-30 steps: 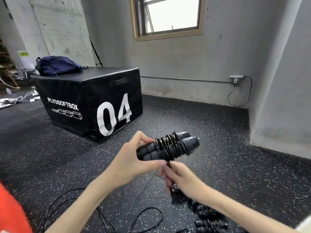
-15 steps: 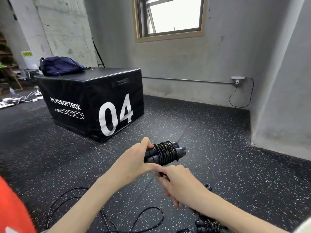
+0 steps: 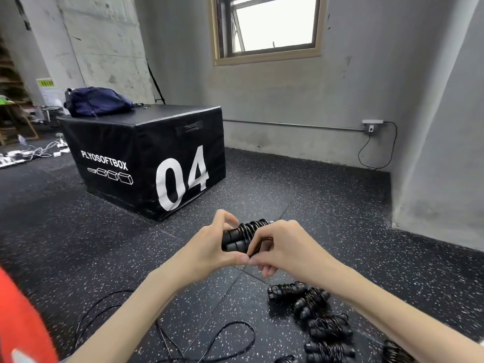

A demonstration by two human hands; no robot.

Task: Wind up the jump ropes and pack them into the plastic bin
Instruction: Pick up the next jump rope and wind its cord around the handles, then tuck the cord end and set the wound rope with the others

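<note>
A black jump rope (image 3: pixel 245 235), its cord coiled round its two handles, is held above the floor in front of me. My left hand (image 3: pixel 209 244) grips the handle ends from the left. My right hand (image 3: pixel 282 244) curls over the coiled part from the right, fingertips at the cord underneath. Several wound rope bundles (image 3: pixel 311 318) lie on the floor at the lower right. A loose black cord (image 3: pixel 214 336) sprawls on the floor at the bottom centre. No plastic bin is in view.
A black plyo soft box (image 3: pixel 146 163) marked 04 stands ahead on the left with a blue bag (image 3: pixel 97 100) on top. Grey walls close off the back and right. White cables (image 3: pixel 34 153) lie on the floor far left.
Both hands lowered the wound rope toward me. My right hand came up from below and now wraps over the coil's right end.
</note>
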